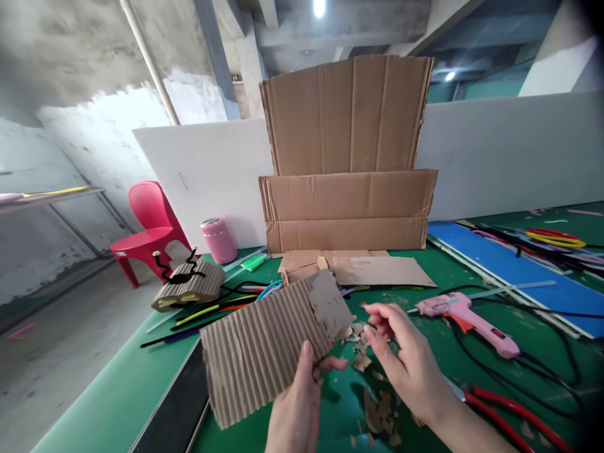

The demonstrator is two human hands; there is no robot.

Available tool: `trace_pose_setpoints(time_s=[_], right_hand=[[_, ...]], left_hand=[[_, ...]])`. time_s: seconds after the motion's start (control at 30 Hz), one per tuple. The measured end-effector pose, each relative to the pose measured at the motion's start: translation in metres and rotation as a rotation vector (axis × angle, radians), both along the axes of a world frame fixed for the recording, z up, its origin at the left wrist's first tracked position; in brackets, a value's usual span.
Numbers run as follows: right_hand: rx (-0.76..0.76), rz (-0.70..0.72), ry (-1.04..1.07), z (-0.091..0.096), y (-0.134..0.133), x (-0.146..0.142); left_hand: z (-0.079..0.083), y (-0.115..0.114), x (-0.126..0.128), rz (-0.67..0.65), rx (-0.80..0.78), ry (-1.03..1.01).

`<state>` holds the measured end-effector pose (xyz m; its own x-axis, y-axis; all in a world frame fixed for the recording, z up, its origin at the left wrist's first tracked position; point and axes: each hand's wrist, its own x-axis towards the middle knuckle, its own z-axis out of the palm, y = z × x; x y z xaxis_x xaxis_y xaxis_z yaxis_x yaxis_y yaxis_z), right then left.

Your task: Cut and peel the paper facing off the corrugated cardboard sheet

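Note:
My left hand (299, 396) grips a piece of corrugated cardboard (264, 346) by its lower edge, thumb on top. Most of its face shows bare ridges; a smooth patch of paper layer (330, 305) with a ragged border covers the right end. Just right of that end, my right hand (401, 358) is raised with its fingers curled and a gap between thumb and forefinger. I make out nothing held there; a tiny scrap shows by the forefinger tip. Torn paper scraps (362, 362) lie on the green table (340, 412) under and between the hands.
Right of my hands lie a pink glue gun (472, 318) with its cord and red-handled pliers (514, 409). Cardboard panels (349, 195) stand at the back. Left are a ridged cardboard piece with black pipe cleaners (191, 283) and a pink bottle (218, 241).

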<state>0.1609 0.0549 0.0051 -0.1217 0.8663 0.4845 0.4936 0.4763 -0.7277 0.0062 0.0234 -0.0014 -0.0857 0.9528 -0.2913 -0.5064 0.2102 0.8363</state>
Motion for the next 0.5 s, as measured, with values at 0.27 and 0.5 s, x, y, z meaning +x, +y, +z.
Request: trace_pose_setpoints(time_s=[0.27,0.5], right_hand=[[0.051,-0.062,-0.275,0.006,-0.007,-0.003],[-0.026,-0.001,-0.367,0.008,-0.002,-0.002]], left_hand=[[-0.013,-0.009,0.026,-0.249,-0.012,-0.375],[-0.014,-0.007,0.024,-0.228,-0.021,-0.340]])
